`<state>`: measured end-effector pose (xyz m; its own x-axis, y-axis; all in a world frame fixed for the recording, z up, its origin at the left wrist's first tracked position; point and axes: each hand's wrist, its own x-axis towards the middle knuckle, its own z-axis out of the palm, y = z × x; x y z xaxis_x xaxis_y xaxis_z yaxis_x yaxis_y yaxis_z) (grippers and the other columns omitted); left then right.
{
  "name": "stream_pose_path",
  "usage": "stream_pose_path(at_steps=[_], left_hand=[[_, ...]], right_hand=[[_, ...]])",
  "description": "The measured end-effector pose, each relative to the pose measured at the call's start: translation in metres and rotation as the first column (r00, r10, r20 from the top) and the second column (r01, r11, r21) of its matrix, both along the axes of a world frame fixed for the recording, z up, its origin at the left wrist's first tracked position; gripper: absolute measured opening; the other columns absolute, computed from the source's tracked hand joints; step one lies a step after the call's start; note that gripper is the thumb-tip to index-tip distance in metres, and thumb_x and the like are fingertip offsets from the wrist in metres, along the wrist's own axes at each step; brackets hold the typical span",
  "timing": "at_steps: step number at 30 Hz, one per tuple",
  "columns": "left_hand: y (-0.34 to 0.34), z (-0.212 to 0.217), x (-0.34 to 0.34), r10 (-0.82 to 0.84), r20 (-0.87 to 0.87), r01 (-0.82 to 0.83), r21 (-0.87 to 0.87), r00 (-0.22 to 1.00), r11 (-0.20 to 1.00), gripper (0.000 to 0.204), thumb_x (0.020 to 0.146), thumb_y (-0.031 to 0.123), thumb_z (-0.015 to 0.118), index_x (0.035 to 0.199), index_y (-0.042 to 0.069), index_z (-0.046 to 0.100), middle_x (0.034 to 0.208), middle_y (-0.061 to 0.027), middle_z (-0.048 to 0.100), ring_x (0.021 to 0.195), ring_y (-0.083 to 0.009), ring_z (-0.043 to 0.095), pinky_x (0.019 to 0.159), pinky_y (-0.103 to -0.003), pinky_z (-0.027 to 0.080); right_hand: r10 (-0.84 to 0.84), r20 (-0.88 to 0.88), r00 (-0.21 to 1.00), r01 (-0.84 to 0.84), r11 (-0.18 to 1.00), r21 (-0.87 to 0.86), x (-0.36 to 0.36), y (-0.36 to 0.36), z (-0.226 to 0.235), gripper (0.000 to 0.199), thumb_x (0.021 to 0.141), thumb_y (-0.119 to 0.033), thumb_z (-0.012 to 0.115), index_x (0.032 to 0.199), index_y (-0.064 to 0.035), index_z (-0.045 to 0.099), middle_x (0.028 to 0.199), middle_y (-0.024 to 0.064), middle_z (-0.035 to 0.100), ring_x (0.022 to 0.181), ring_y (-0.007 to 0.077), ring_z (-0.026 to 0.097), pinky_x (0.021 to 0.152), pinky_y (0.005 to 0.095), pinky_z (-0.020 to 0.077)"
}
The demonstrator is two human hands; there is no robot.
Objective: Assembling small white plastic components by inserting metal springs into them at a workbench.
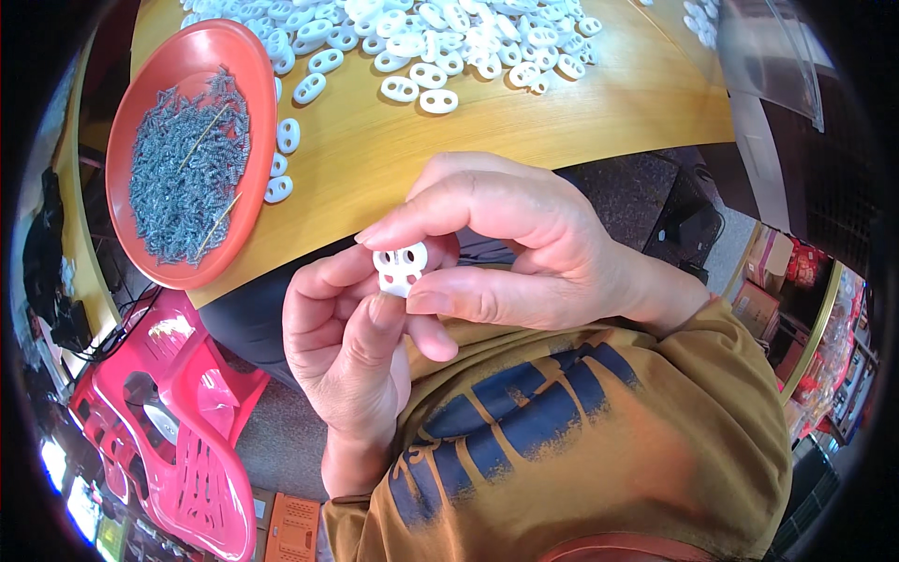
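Observation:
In front of my chest, both hands grip a small white plastic piece with several holes (401, 262). My left hand (351, 351) pinches its lower part between thumb and curled fingers. From the right, my right hand (524, 239) closes on it, the thumb at its lower right edge and the index finger arching over its top. Fingers partly cover the piece, so I cannot tell whether it is one part or two joined. A big heap of white oval two-hole pieces (401, 89) lies on the wooden table (487, 131) beyond my hands.
At the table's left, an orange-red bowl (259, 112) holds many small metal springs (183, 173) and two thin sticks. Several white pieces lie beside its rim. A pink plastic chair (201, 468) stands at lower left. Boxes (758, 314) and bagged goods are at the right.

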<state>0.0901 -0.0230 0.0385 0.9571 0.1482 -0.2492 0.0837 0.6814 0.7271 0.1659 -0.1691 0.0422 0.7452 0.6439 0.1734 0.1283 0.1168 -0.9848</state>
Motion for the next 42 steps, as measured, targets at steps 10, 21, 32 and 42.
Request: stream_pose_path(at_steps=[10, 21, 32, 42], left_hand=[[-0.005, 0.000, 0.000, 0.000, 0.040, 0.000, 0.008, 0.999, 1.000, 0.033, 0.080, 0.007, 0.065, 0.106, -0.005, 0.048, 0.090, -0.0167, 0.062, 0.072, -0.0172, 0.061, 0.061, -0.025, 0.051], [-0.001, -0.005, -0.003, -0.070, 0.091, 0.065, 0.058, 0.993, 0.996, 0.033, 0.081, 0.008, 0.064, 0.108, -0.003, 0.049, 0.092, -0.0181, 0.060, 0.070, -0.0157, 0.060, 0.059, -0.022, 0.050], [0.002, -0.011, -0.004, -0.077, 0.161, 0.046, 0.187, 0.984, 0.981, 0.026, 0.083, 0.004, 0.061, 0.105, 0.000, 0.050, 0.086, -0.0080, 0.053, 0.065, -0.0113, 0.055, 0.056, -0.020, 0.045], [-0.007, -0.014, -0.007, -0.006, 0.200, -0.026, 0.158, 0.980, 0.987, 0.026, 0.085, 0.005, 0.059, 0.108, 0.001, 0.048, 0.087, -0.0076, 0.053, 0.064, -0.0093, 0.054, 0.057, -0.019, 0.045]], right_hand=[[-0.002, 0.095, 0.995, 0.000, 1.000, 0.018, 0.001, -0.001, -0.001, 0.031, 0.079, -0.008, 0.065, 0.107, 0.0018, 0.059, 0.085, 0.0073, 0.057, 0.069, 0.0143, 0.055, 0.060, 0.0244, 0.0430], [0.029, 0.044, 0.999, -0.034, 0.994, 0.101, 0.003, 0.000, -0.005, 0.029, 0.080, -0.006, 0.063, 0.107, 0.0037, 0.059, 0.084, 0.0081, 0.056, 0.066, 0.0138, 0.054, 0.059, 0.0249, 0.0423], [0.056, 0.101, 0.993, -0.062, 0.996, 0.064, 0.004, 0.001, -0.008, 0.026, 0.081, -0.006, 0.061, 0.104, 0.0042, 0.059, 0.084, 0.0096, 0.058, 0.067, 0.0148, 0.055, 0.059, 0.0248, 0.0425], [0.053, 0.100, 0.994, -0.063, 0.992, 0.108, 0.002, 0.007, -0.015, 0.028, 0.085, -0.015, 0.057, 0.107, 0.0025, 0.057, 0.092, 0.0094, 0.061, 0.072, 0.0167, 0.055, 0.064, 0.0266, 0.0443]])
